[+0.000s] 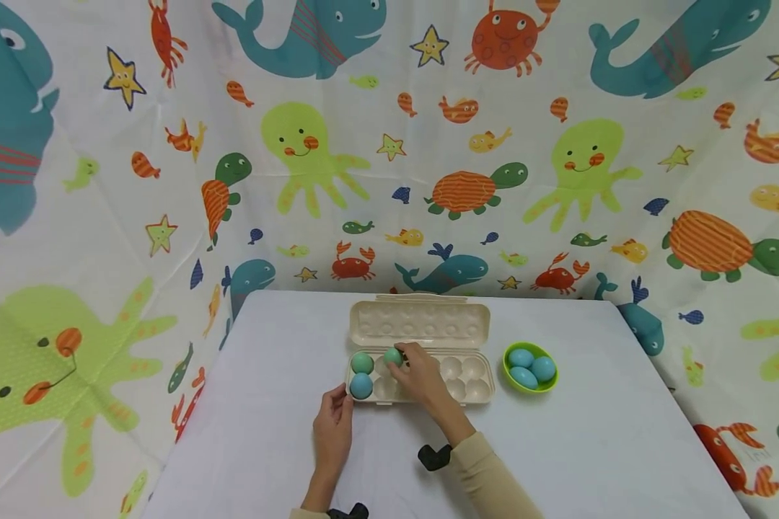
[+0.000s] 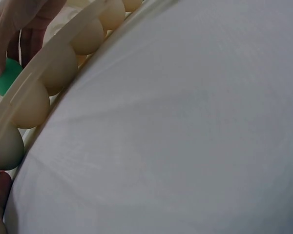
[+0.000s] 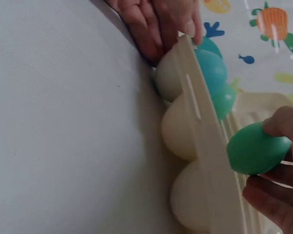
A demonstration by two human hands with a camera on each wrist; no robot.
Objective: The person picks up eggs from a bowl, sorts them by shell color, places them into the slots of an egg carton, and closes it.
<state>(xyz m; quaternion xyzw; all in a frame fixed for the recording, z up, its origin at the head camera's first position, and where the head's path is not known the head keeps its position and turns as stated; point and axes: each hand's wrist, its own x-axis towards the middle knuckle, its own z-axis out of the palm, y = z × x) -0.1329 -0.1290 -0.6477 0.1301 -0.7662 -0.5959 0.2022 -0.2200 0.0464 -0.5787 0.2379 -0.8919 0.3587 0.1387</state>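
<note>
An egg carton (image 1: 487, 395) in pale beige lies open on the white table, its lid (image 1: 419, 324) folded back behind the cups. My right hand (image 1: 422, 375) pinches a green egg (image 3: 256, 148) between thumb and fingers over the back row, second cup from the left. Whether that egg touches the cup cannot be told. A green egg (image 1: 362, 362) sits in the back left cup, and a blue egg (image 1: 361, 386) sits in front of it. At the carton's front left corner, my left hand (image 1: 333, 425) grips the edge, thumb at the rim, fingers lower down.
Right of the carton stands a lime green bowl (image 1: 536, 391) with three blue eggs (image 1: 521, 357) in it. A white cloth (image 1: 591, 432) covers the table. Behind and at both sides hangs a curtain (image 1: 376, 267) printed with sea animals.
</note>
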